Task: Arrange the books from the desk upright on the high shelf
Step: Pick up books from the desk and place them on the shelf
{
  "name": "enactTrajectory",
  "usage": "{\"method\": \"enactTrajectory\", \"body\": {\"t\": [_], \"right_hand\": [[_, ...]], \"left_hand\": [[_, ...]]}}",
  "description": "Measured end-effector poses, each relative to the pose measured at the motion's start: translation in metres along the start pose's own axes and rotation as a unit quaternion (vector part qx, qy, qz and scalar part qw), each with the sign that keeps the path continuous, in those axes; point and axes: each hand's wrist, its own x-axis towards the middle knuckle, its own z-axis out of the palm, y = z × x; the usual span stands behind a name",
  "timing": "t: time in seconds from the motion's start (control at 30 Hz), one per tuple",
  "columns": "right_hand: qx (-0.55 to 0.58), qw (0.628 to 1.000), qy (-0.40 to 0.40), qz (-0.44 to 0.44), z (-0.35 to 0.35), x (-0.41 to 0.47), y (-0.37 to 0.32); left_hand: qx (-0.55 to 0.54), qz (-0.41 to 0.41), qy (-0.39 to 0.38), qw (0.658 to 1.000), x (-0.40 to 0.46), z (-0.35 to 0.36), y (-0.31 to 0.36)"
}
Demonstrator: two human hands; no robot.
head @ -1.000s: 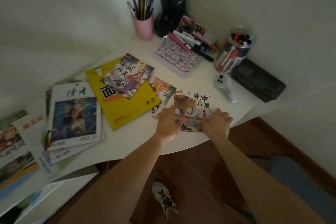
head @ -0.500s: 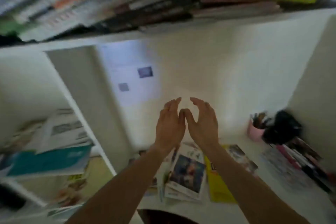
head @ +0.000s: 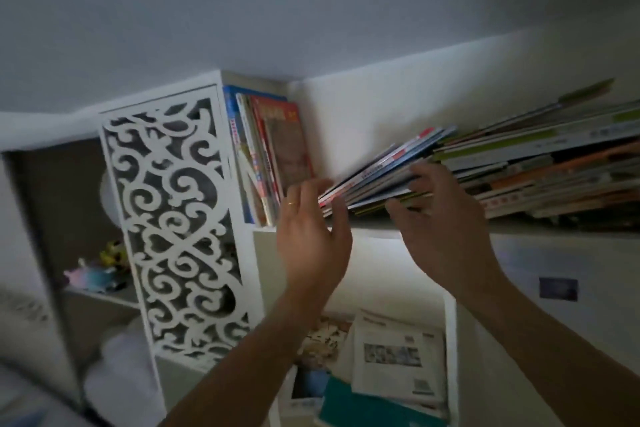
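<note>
Both hands raised to the high shelf (head: 381, 230), apart, fingers loosely spread. Left hand (head: 311, 236) empty, just below the low end of a slumped stack of books (head: 388, 166). Right hand (head: 446, 229) with fingertips at the underside of that stack, grip unclear. A few upright books (head: 266, 152) at the shelf's left end, beside a white fretwork panel (head: 173, 218).

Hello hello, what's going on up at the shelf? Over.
Left hand open, right hand open, both at the leaning books. A few upright books at the shelf's left end. Leaning pile fills the rest.
</note>
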Motion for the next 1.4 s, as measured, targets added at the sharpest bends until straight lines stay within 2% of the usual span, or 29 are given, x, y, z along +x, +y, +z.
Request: {"method": "enactTrajectory", "body": {"t": [0.1,0.23,0.3,0.4,0.47,0.6,0.77,0.83,0.9,0.97,1.03,1.13,1.23,1.3,1.33,1.4], "right_hand": [[-0.016,0.995,-0.03,0.096,0.03,0.032,-0.011],[-0.049,0.983,0.018,0.173,0.059,0.055,-0.001],[-0.038,0.976,0.035,0.21,0.067,0.068,0.008],[-0.006,0.974,0.043,0.223,0.076,0.086,0.016],[-0.035,0.978,0.034,0.202,0.084,0.094,0.013],[-0.097,0.99,0.011,0.104,0.11,0.121,-0.003],[-0.05,0.998,-0.039,0.02,0.127,0.141,-0.017],[-0.012,0.998,-0.064,0.018,0.138,0.142,-0.016],[-0.001,0.995,-0.074,0.063,0.155,0.144,-0.013],[-0.007,0.988,-0.081,0.135,0.174,0.148,-0.007],[0.05,0.983,-0.078,0.158,0.178,0.148,-0.002],[0.078,0.989,-0.076,0.098,0.17,0.145,0.004],[0.061,0.989,-0.136,0.005,0.172,0.153,-0.006],[0.036,0.982,-0.177,-0.047,0.183,0.164,-0.02],[0.02,0.979,-0.195,-0.056,0.189,0.169,-0.023],[-0.004,0.977,-0.211,-0.003,0.196,0.174,-0.023]], "left_hand": [[0.059,0.018,-0.098,0.993,0.032,0.008,-0.034],[0.115,0.017,-0.275,0.954,0.056,0.031,-0.057],[0.135,0.057,-0.294,0.944,0.061,0.042,-0.065],[0.166,0.171,-0.267,0.934,0.066,0.052,-0.073],[0.154,0.185,-0.251,0.938,0.067,0.054,-0.079],[0.137,0.116,-0.197,0.964,0.074,0.058,-0.09],[0.109,0.036,-0.124,0.986,0.077,0.065,-0.098],[0.08,0.015,-0.095,0.992,0.079,0.068,-0.104],[0.036,0.0,-0.06,0.998,0.08,0.069,-0.107],[-0.007,-0.03,-0.065,0.997,0.08,0.066,-0.106],[-0.053,-0.045,-0.099,0.993,0.077,0.067,-0.105],[-0.069,-0.035,-0.119,0.99,0.067,0.075,-0.105],[-0.049,-0.041,-0.08,0.995,0.069,0.078,-0.108],[-0.06,-0.073,-0.063,0.994,0.077,0.076,-0.111],[-0.064,-0.089,-0.06,0.992,0.078,0.074,-0.112],[-0.058,-0.09,-0.073,0.992,0.079,0.07,-0.114]]}}
